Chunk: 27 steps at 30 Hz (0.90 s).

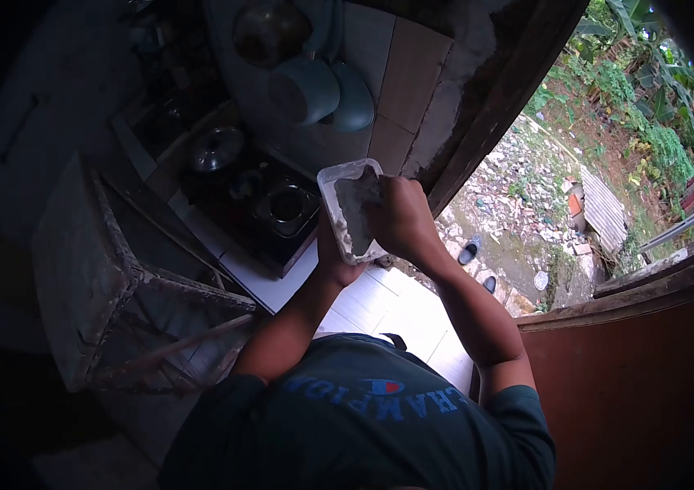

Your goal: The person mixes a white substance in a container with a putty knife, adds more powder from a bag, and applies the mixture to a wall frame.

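Note:
A clear plastic container (330,196) with a pale rim is held up and tilted in front of my chest. Grey-white stuff coats its inside walls and bottom. My left hand (340,265) is wrapped round its underside and lower side, the fingers mostly hidden behind it. Over the container's right edge my right hand (402,219) is closed in a fist. A dark shape (370,186) shows at its fingers, inside the container; I cannot tell what it is.
A gas stove (281,214) with a metal lid (218,149) stands at the left. Several pans (304,90) hang on the wall above. A worn wooden frame (130,273) is at my lower left. An open doorway on the right shows rubble, plants and dark slippers (468,253).

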Available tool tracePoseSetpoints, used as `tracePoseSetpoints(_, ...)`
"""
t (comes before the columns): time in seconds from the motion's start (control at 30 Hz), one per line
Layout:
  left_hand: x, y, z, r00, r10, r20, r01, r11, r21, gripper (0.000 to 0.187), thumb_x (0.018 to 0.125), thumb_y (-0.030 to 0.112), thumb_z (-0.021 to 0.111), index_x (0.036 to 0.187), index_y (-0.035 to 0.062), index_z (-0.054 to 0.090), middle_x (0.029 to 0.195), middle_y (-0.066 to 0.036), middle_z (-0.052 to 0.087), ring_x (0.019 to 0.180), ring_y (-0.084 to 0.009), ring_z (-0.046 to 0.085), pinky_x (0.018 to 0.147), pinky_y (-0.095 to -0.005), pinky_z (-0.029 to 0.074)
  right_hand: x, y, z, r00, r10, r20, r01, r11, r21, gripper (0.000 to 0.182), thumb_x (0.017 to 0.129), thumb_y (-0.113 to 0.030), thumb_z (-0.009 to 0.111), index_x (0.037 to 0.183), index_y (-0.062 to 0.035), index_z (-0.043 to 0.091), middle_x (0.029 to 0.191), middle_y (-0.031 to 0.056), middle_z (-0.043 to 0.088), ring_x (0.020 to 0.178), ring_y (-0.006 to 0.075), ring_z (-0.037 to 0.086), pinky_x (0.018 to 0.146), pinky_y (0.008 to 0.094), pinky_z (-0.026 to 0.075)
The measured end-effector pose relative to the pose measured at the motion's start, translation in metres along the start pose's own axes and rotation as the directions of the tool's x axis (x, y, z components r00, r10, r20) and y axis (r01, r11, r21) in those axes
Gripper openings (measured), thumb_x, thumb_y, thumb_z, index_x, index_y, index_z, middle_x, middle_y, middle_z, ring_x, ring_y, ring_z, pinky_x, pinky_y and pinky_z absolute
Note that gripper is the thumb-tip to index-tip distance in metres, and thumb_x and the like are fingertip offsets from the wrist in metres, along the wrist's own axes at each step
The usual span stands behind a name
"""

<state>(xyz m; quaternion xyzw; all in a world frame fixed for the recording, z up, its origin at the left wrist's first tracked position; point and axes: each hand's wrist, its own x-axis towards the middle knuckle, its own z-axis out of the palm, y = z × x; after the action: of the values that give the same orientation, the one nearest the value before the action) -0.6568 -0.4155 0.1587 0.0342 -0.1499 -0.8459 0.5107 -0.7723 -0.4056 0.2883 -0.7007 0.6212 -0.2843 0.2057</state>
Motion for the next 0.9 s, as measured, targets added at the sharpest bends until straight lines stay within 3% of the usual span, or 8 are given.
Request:
tracePoseSetpoints(0.2, 0.003, -0.006, -0.010, 0.998, -0.034, -0.056, 0.036, 0.999, 0.036, 0.067, 0.101, 0.066, 0.032, 0.146, 0.0174, 0.043, 0.140, -0.006, 0.054, 0.128, -0.0235, 0.056, 0.106, -0.0437, 0.048, -0.004, 0.009, 0.019, 1.000, 0.022, -0.013, -0.021, 0.999, 0.039, 0.024, 0.076, -0.011, 0.069, 0.091, 0.0088, 0.068, 0.081, 0.0317, 0.065, 0.085, 0.0457, 0.067, 0.073, 0.0484, 0.054)
tracePoseSetpoints(0.27, 0.005, -0.008, -0.020, 0.995, -0.056, 0.078, 0.056, 0.998, -0.002, 0.069, 0.100, 0.068, 0.032, 0.149, 0.0204, 0.041, 0.144, -0.005, 0.051, 0.132, -0.0232, 0.053, 0.109, -0.0443, 0.044, -0.008, 0.003, 0.022, 0.999, 0.028, -0.038, -0.027, 0.999, 0.041, 0.024, 0.076, -0.010, 0.069, 0.091, 0.0087, 0.068, 0.082, 0.0318, 0.065, 0.085, 0.0461, 0.067, 0.074, 0.0488, 0.054)
tracePoseSetpoints(0.33, 0.006, -0.010, -0.026, 0.996, -0.049, 0.070, 0.048, 0.999, 0.026, 0.070, 0.100, 0.068, 0.032, 0.149, 0.0200, 0.040, 0.145, -0.006, 0.051, 0.133, -0.0234, 0.052, 0.110, -0.0443, 0.044, -0.008, 0.001, 0.028, 0.997, 0.037, -0.063, -0.035, 0.999, 0.042, 0.024, 0.076, -0.010, 0.069, 0.091, 0.0085, 0.068, 0.082, 0.0319, 0.066, 0.085, 0.0466, 0.067, 0.075, 0.0492, 0.055)
tracePoseSetpoints(0.43, 0.006, -0.015, -0.025, 0.998, -0.045, 0.034, 0.044, 0.999, 0.025, 0.069, 0.100, 0.068, 0.033, 0.147, 0.0185, 0.042, 0.141, -0.007, 0.053, 0.131, -0.0240, 0.054, 0.108, -0.0446, 0.046, -0.004, 0.006, 0.042, 1.000, 0.023, -0.003, -0.023, 0.989, -0.146, 0.021, 0.078, -0.013, 0.067, 0.093, 0.0020, 0.070, 0.090, 0.0291, 0.069, 0.087, 0.0450, 0.069, 0.076, 0.0500, 0.057)
tracePoseSetpoints(0.5, 0.006, -0.017, -0.022, 0.998, -0.054, 0.012, 0.054, 0.999, -0.001, 0.069, 0.100, 0.068, 0.034, 0.145, 0.0174, 0.044, 0.138, -0.007, 0.056, 0.128, -0.0245, 0.056, 0.105, -0.0448, 0.048, 0.001, 0.012, 0.040, 1.000, 0.006, -0.012, -0.007, 0.990, -0.140, 0.021, 0.078, -0.012, 0.066, 0.091, 0.0045, 0.069, 0.086, 0.0308, 0.067, 0.086, 0.0463, 0.068, 0.077, 0.0501, 0.056)
tracePoseSetpoints(0.57, 0.006, -0.018, -0.015, 0.996, 0.016, 0.091, -0.019, 0.999, 0.034, 0.071, 0.099, 0.069, 0.033, 0.146, 0.0170, 0.042, 0.141, -0.007, 0.054, 0.129, -0.0265, 0.056, 0.107, -0.0477, 0.046, 0.008, 0.019, 0.037, 1.000, -0.012, -0.021, 0.010, 0.991, -0.136, 0.021, 0.078, -0.011, 0.065, 0.088, 0.0071, 0.067, 0.083, 0.0326, 0.065, 0.084, 0.0477, 0.067, 0.077, 0.0503, 0.055)
tracePoseSetpoints(0.73, 0.005, -0.016, -0.019, 0.996, -0.034, 0.079, 0.029, 0.998, 0.057, 0.074, 0.099, 0.071, 0.030, 0.151, 0.0186, 0.035, 0.149, -0.008, 0.045, 0.136, -0.0298, 0.047, 0.111, -0.0541, 0.040, 0.017, 0.027, 0.021, 0.997, 0.019, -0.068, -0.029, 0.988, -0.149, 0.022, 0.077, -0.012, 0.065, 0.085, 0.0092, 0.067, 0.083, 0.0332, 0.065, 0.083, 0.0477, 0.066, 0.077, 0.0501, 0.056)
tracePoseSetpoints(0.9, 0.016, -0.016, -0.032, 0.997, -0.072, 0.001, 0.072, 0.997, 0.021, 0.078, 0.098, 0.073, 0.026, 0.156, 0.0211, 0.028, 0.155, -0.009, 0.037, 0.142, -0.0336, 0.040, 0.113, -0.0618, 0.034, 0.032, 0.041, -0.007, 0.993, 0.028, -0.113, -0.042, 0.991, -0.129, 0.024, 0.077, -0.016, 0.071, 0.094, 0.0004, 0.071, 0.083, 0.0269, 0.067, 0.083, 0.0441, 0.067, 0.073, 0.0494, 0.054)
